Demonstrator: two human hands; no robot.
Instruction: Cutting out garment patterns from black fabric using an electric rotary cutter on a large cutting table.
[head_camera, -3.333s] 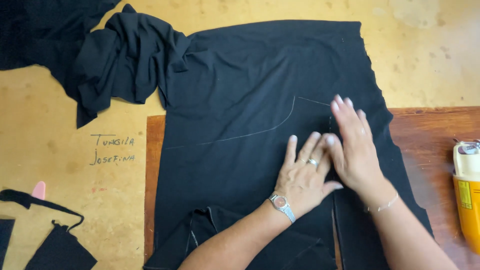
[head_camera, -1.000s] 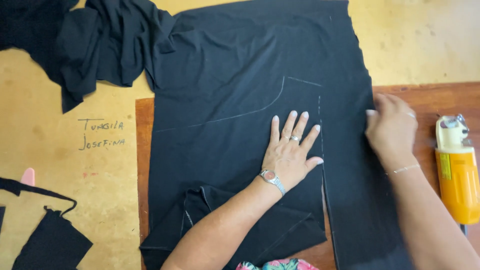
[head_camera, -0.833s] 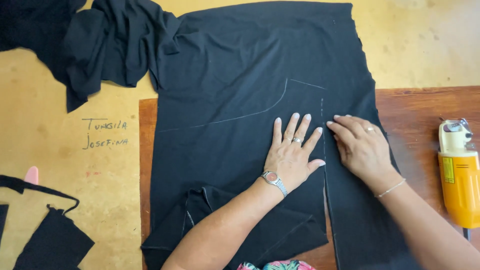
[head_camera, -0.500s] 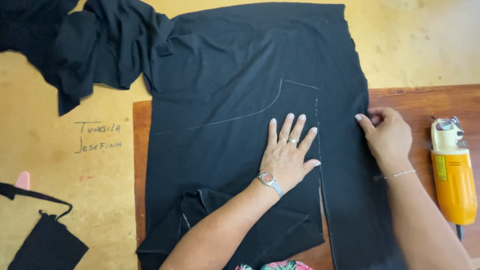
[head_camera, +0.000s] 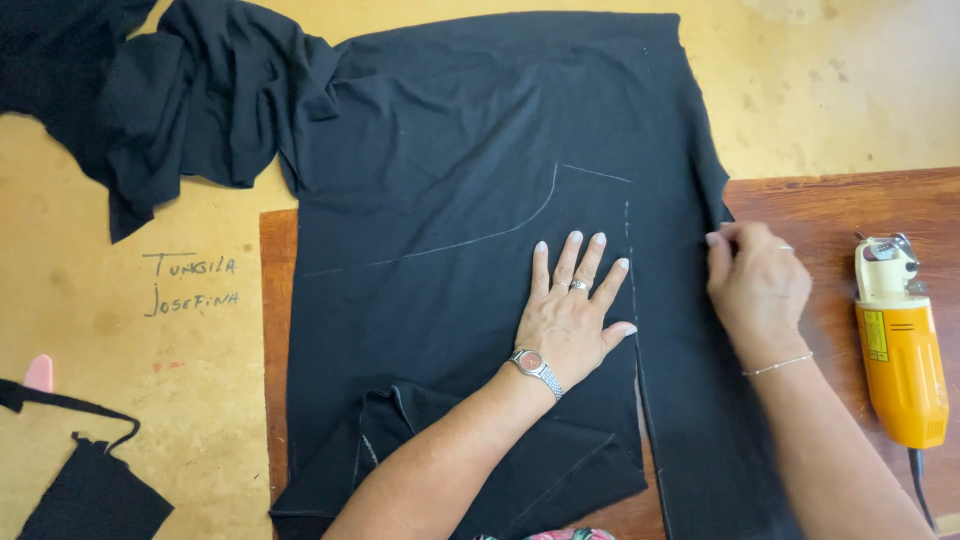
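Observation:
A large piece of black fabric (head_camera: 470, 150) lies flat on the table, marked with pale chalk lines (head_camera: 480, 235). A cut runs up from its near edge. My left hand (head_camera: 572, 315), with a wristwatch and ring, presses flat on the cloth left of the cut, fingers spread. My right hand (head_camera: 752, 285) pinches the right edge of the narrow fabric strip (head_camera: 690, 400) right of the cut.
A yellow and white electric cloth cutter (head_camera: 897, 340) lies on the brown wooden board (head_camera: 850, 205) at the right. Bunched black fabric (head_camera: 170, 100) sits at the top left. Black scraps (head_camera: 90, 490) and a pink object (head_camera: 38, 372) lie at the lower left on the yellow tabletop.
My right hand moved back and forth over the strip and now grips its right edge. My left hand has stayed pressed flat in the same spot.

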